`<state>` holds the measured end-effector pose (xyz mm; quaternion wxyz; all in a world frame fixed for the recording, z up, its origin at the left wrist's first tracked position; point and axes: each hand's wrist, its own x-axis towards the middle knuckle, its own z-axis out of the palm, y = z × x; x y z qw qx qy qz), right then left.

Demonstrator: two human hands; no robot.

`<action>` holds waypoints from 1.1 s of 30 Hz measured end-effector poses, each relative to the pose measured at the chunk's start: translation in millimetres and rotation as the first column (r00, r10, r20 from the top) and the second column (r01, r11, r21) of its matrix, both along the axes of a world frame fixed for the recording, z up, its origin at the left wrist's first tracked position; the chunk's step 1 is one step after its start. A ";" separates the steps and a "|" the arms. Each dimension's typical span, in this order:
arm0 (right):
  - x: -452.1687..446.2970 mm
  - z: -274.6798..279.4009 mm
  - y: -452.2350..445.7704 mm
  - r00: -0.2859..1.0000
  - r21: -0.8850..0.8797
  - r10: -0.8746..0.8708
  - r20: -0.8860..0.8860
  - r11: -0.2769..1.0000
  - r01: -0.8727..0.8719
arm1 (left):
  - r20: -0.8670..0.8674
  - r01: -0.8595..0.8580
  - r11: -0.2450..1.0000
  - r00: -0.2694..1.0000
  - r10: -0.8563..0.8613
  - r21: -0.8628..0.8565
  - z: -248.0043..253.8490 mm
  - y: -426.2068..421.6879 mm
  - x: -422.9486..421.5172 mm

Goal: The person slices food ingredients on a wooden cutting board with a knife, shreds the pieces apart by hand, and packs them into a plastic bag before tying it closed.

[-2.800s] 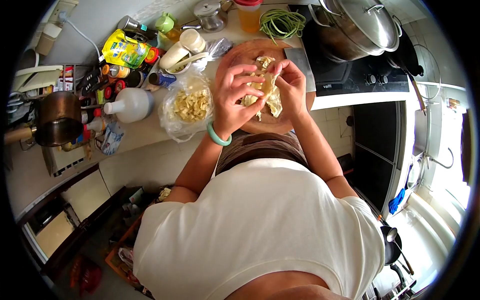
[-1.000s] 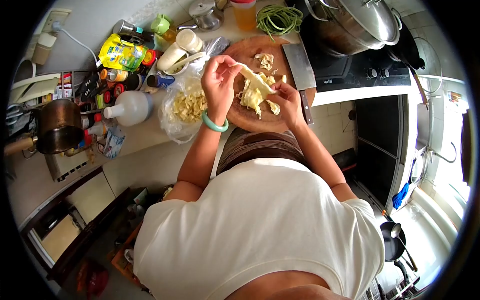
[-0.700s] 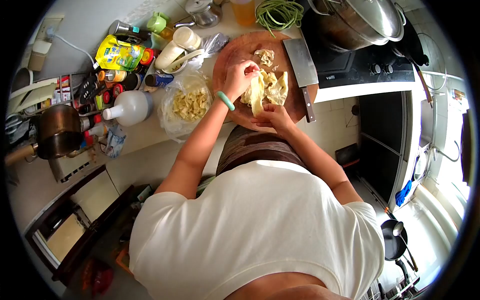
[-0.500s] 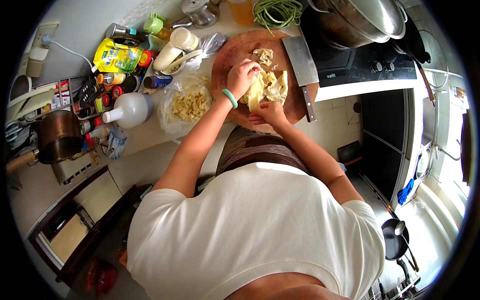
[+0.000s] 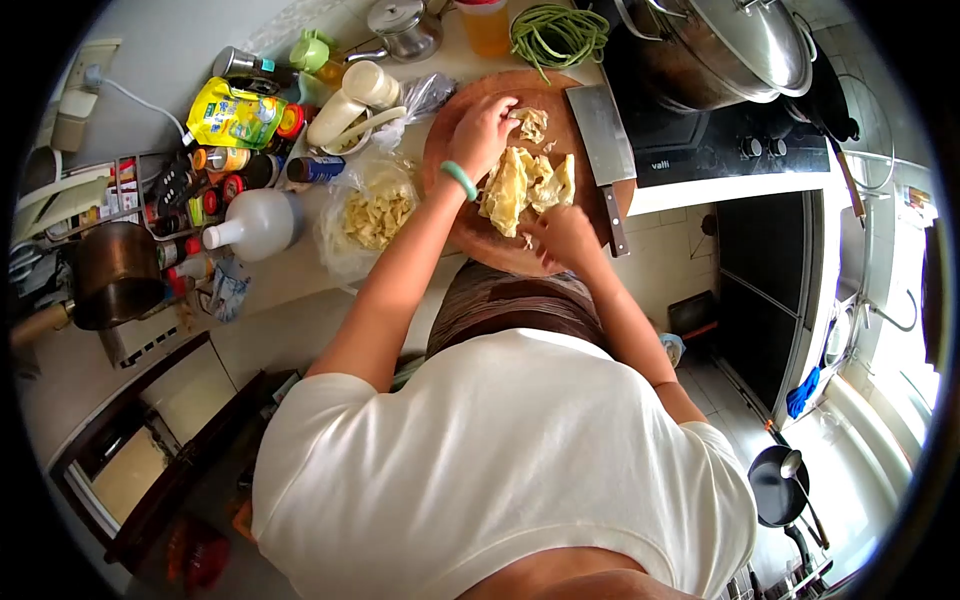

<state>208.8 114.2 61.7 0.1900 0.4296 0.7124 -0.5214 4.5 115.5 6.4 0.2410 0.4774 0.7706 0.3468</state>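
Pale yellow, wrinkled sheets point(image 5: 508, 190) lie in a pile on the round wooden board point(image 5: 462, 108). My left hand point(image 5: 482, 132), with a green bangle at the wrist, is over the board's left side; its fingers are apart and reach beside a small crumpled piece point(image 5: 531, 124). Just below the pile is my right hand point(image 5: 563, 238), its fingers loosely spread and holding nothing. A cleaver point(image 5: 603, 140) rests along the board's right edge, handle towards me. Left of the board, a clear plastic bag point(image 5: 340, 215) holds many cut yellow pieces point(image 5: 377, 216).
Green long beans point(image 5: 560, 38) lie behind the board. A large lidded steel pot point(image 5: 715, 50) stands on the black stove point(image 5: 690, 150) at right. On the left are a white jug point(image 5: 256, 222), a yellow pouch point(image 5: 233, 115), jars and a small brown pot point(image 5: 118, 275).
The strip that both hands held and stretched has been laid on the pile and let go. My left hand has moved up beside the small piece; my right hand has moved right and slightly down.
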 end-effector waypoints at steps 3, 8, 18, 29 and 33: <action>1.7 -8.7 26.3 0.977 0.235 -0.108 -0.185 0.960 0.151 | -0.287 0.191 0.981 0.942 -0.171 0.043 -12.6 22.4 -2.4; 2.6 -16.1 58.0 0.921 0.423 -0.102 -0.376 0.865 0.269 | -0.144 0.259 0.965 0.954 -0.262 -0.045 -10.6 34.4 -5.2; -21.6 -17.7 50.6 0.418 -0.485 -0.631 -0.653 0.773 0.409 | 0.945 -0.102 0.994 0.321 0.057 -0.026 50.8 -29.1 38.1; -29.8 -9.2 40.6 0.657 -0.291 -0.399 -0.640 0.917 0.274 | 0.949 -0.317 0.948 0.287 0.126 -0.030 58.7 -63.1 31.8; -31.9 -13.6 35.4 0.542 -0.535 -0.597 -0.592 0.794 0.290 | 0.935 -0.376 0.926 0.338 0.105 0.032 61.9 -71.8 37.9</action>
